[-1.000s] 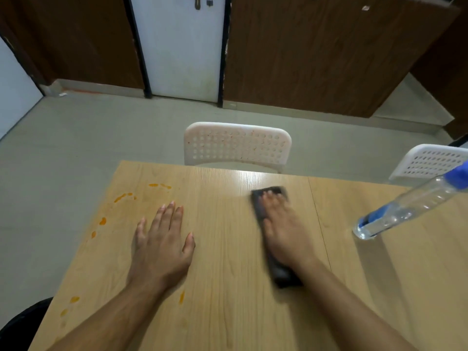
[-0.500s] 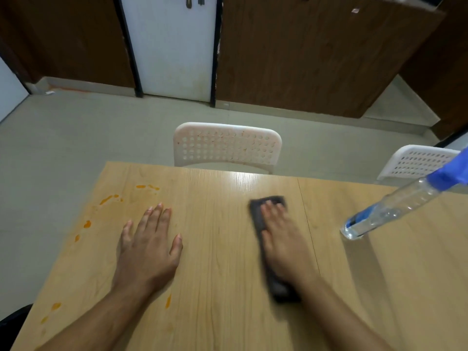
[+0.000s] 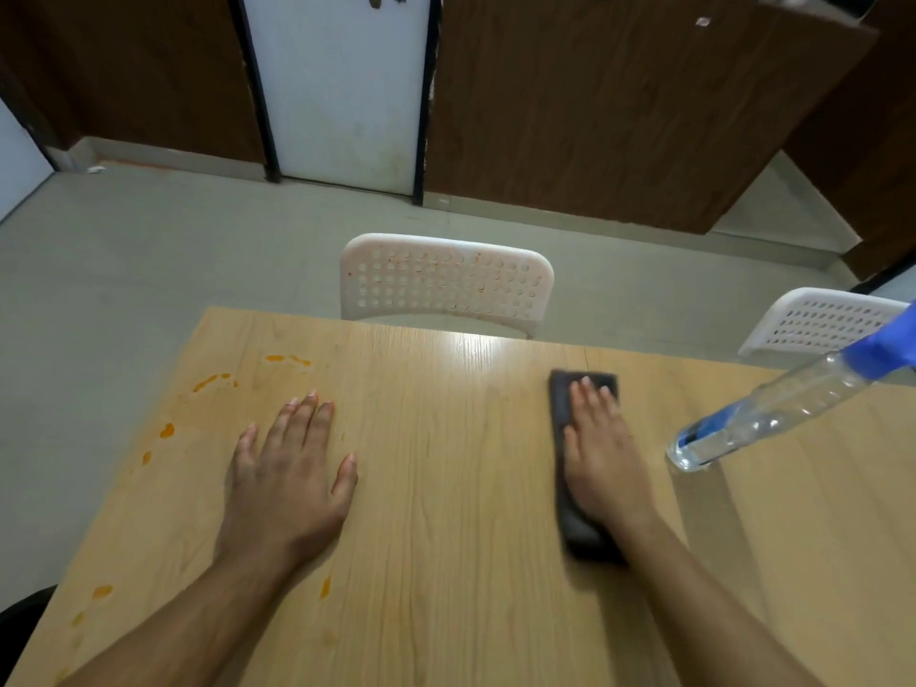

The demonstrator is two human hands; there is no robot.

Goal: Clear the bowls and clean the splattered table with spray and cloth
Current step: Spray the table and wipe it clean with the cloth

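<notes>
head view: no bowls on the table (image 3: pixel 446 612). right hand (image 3: pixel 602 461) presses flat on the cloth (image 3: pixel 570 528), left hand (image 3: pixel 287 468) flat, holding nothing. orange splatters (image 3: pixel 166 431) remain at left; spray bottle (image 3: pixel 773 414) at right.

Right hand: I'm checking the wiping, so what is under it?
Under the right hand, fingers flat, lies a dark cloth on the wooden table. The table surface under the cloth is covered, so any stain there cannot be seen.
</notes>
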